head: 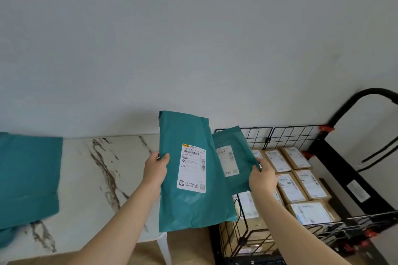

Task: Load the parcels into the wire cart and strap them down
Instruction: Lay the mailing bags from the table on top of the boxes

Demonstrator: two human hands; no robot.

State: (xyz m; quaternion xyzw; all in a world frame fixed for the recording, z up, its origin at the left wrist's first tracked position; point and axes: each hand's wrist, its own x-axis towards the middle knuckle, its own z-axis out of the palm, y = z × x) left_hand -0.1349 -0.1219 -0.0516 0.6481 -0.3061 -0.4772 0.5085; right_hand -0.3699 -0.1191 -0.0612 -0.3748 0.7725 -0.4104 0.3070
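Holds up one parcel in each hand beside the wire cart.
Grips the large mailer at its left edge with the left hand, thumb curled over the front near the white label; pinches the right edge of the small mailer with the right hand, fingers closed round it. Holds both teal bags upright in the air, the large one overlapping the small one, just above the cart's left corner. Inside the cart, labelled cardboard boxes packed flat in rows. On the marble table, far left, a third mailer lying flat.
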